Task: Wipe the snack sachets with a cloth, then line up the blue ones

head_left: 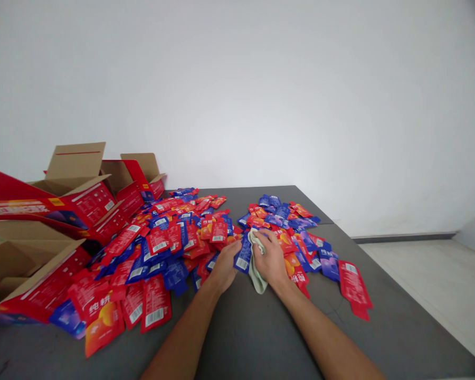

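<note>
Holding a blue pouch [243,257] between both hands | left hand [224,266] grasping its left edge, right hand [269,258] clutching a pale cloth [258,277] against it | larger pouch heap [176,240] left of the grip, smaller heap [283,211] right and beyond; which is done, which left, unclear | open cartons [93,200] farther left

Soft, even light fills the frame, the wall [261,105] palest near the centre and darkening in the upper right corner. Wide-angle stretch distorts the boxes [51,287] at lower left; small print on the packets [156,303] blurs.
</note>
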`<control>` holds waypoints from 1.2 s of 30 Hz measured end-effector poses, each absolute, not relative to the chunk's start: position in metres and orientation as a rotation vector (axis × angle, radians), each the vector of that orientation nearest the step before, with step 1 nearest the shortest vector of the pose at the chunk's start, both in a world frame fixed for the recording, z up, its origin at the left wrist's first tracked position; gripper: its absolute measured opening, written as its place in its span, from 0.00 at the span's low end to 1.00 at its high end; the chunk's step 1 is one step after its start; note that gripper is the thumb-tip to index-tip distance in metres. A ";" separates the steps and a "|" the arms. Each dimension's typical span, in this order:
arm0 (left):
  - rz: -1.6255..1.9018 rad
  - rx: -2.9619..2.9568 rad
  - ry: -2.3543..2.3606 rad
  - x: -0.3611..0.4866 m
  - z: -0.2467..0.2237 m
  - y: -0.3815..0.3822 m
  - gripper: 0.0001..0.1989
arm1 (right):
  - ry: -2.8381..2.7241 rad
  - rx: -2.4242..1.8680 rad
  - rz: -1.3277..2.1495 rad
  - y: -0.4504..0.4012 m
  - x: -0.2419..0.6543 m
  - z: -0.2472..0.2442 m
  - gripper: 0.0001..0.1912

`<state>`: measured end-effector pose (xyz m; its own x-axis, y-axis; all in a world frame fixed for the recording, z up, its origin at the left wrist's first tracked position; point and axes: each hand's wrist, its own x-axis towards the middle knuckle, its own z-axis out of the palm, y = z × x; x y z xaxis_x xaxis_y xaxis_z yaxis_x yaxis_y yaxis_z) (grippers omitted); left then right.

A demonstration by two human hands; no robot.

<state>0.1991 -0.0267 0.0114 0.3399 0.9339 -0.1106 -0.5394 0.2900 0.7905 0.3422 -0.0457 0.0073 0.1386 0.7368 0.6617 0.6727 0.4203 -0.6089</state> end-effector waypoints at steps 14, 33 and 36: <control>1.331 1.258 0.985 0.185 0.005 -0.010 0.17 | -1.985 -1.143 0.241 -0.057 0.328 0.007 0.18; 1.292 1.474 1.010 0.205 -0.020 -0.005 0.13 | -1.703 -1.875 0.090 -0.036 0.362 -0.006 0.19; 1.165 1.264 0.924 0.220 -0.028 -0.010 0.14 | -1.766 -1.937 0.186 -0.039 0.359 -0.002 0.17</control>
